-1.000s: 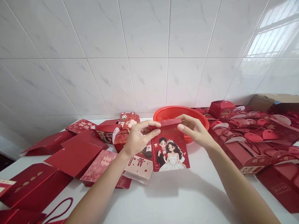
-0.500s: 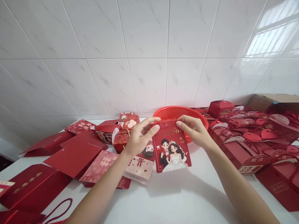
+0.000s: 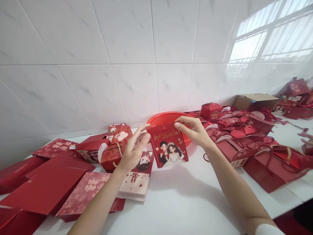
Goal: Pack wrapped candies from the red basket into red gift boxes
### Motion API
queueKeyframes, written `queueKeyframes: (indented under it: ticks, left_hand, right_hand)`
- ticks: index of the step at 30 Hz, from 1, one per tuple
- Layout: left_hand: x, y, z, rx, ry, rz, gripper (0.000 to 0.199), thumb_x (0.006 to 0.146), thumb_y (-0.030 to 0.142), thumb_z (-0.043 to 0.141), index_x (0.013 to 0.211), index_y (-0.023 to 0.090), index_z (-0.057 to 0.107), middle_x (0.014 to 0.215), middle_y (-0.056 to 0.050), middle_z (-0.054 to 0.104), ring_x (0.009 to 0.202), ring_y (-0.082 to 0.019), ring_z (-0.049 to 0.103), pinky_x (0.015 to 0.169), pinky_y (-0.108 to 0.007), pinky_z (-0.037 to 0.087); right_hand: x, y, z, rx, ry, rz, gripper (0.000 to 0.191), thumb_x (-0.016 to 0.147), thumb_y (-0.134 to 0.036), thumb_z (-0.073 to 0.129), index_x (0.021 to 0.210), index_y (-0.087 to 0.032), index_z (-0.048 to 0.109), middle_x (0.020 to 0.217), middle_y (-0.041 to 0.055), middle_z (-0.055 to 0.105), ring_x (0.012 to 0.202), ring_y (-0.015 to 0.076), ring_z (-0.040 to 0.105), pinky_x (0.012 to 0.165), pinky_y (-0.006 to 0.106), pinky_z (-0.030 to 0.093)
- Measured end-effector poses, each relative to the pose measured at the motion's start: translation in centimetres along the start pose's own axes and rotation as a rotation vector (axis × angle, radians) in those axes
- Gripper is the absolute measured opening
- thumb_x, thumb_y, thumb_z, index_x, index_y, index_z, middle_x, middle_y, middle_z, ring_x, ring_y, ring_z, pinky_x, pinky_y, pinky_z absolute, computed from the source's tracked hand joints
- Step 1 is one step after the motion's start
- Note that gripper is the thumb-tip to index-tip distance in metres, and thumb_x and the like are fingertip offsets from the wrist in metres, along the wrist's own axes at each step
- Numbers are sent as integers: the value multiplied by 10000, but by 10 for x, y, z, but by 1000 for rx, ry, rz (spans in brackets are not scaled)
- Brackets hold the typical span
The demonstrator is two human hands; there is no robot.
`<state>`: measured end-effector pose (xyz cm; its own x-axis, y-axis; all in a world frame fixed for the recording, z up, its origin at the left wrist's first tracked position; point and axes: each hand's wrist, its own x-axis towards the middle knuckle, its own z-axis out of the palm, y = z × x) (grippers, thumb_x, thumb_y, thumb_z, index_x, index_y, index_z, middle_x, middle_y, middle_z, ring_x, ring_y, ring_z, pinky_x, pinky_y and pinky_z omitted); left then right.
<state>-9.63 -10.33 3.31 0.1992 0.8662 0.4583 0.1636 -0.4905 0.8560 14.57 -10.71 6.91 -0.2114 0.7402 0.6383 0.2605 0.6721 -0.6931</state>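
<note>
A flat red paper bag (image 3: 172, 147), printed with a cartoon bride and groom under gold lettering, hangs above the white table. My right hand (image 3: 192, 130) pinches its top right corner between thumb and fingers. My left hand (image 3: 134, 147) is at the bag's upper left edge, thumb and forefinger apart; whether a fingertip touches it I cannot tell. Behind the bag stands a red plastic basket (image 3: 158, 118), partly hidden. Below my left hand lies a pink-and-red packet (image 3: 134, 186) with a double-happiness sign and a cartoon head.
Red envelopes and flat boxes (image 3: 49, 189) crowd the left side, with a small rope-handled box (image 3: 111, 158) among them. Many red gift boxes (image 3: 232, 147) fill the right, before an open cardboard box (image 3: 256, 99). A white tiled wall (image 3: 132, 81) rises behind.
The view has turned to the right, showing more boxes there. My right hand still pinches the bag's corner. The left thumb and forefinger now sit farther out at the bag's left edge.
</note>
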Motion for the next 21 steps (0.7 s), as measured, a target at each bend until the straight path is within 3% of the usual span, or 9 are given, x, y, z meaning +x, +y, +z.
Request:
queueKeyframes:
  ticks: [4, 8, 12, 14, 16, 18, 21]
  left_hand:
    - [3, -18, 5, 146, -171, -84, 572, 953, 582, 476, 1350, 180, 569, 1387, -130, 621, 1342, -277, 535, 1134, -434, 415]
    - [5, -38, 8, 428, -298, -67, 592, 931, 550, 485, 1400, 192, 528, 1518, -130, 502, 1437, -299, 425, 1196, -488, 318]
    - [5, -49, 7, 546, -369, -11, 630, 921, 531, 476, 1444, 180, 481, 1588, -130, 402, 1482, -286, 350, 1222, -480, 268]
    - [5, -49, 6, 580, -396, -12, 624, 922, 528, 475, 1440, 182, 488, 1602, -127, 377, 1491, -293, 332, 1218, -487, 274]
    - [5, -49, 4, 599, -416, -6, 609, 921, 524, 483, 1435, 198, 499, 1611, -120, 361, 1493, -302, 324, 1209, -493, 294]
    - [5, -49, 3, 610, -421, 4, 603, 923, 519, 490, 1441, 212, 499, 1615, -116, 354, 1492, -311, 325, 1200, -495, 310]
    - [5, -49, 2, 612, -429, 20, 599, 927, 519, 500, 1447, 223, 498, 1616, -115, 353, 1492, -321, 323, 1192, -503, 321]
  right_hand:
    - [-1, -2, -30, -39, 406, -41, 296, 894, -483, 662, 785, -208, 649, 738, 1, 590, 690, 152, 548, 640, 283, 449]
    - [-8, -9, -81, -181, 813, -100, 235, 884, -433, 691, 811, -211, 672, 673, -8, 573, 575, 131, 530, 527, 272, 420]
    - [-31, -21, -150, -455, 1054, -107, 139, 894, -275, 686, 799, -174, 701, 635, 2, 587, 445, 97, 462, 440, 275, 332]
    - [-49, -27, -186, -656, 1141, 0, 137, 907, -211, 654, 817, -142, 730, 703, 50, 655, 460, 105, 500, 457, 289, 339]
    - [-68, -30, -220, -974, 1215, 145, 104, 883, -132, 664, 891, -116, 767, 840, 123, 727, 627, 151, 615, 551, 310, 386]
    - [-88, -28, -249, -1235, 1210, 366, 177, 844, -71, 693, 996, -105, 779, 975, 181, 758, 806, 203, 676, 664, 341, 414]
    - [-115, -14, -281, -1466, 1093, 672, 214, 809, -49, 723, 1000, -116, 791, 910, 215, 767, 750, 228, 674, 638, 374, 380]
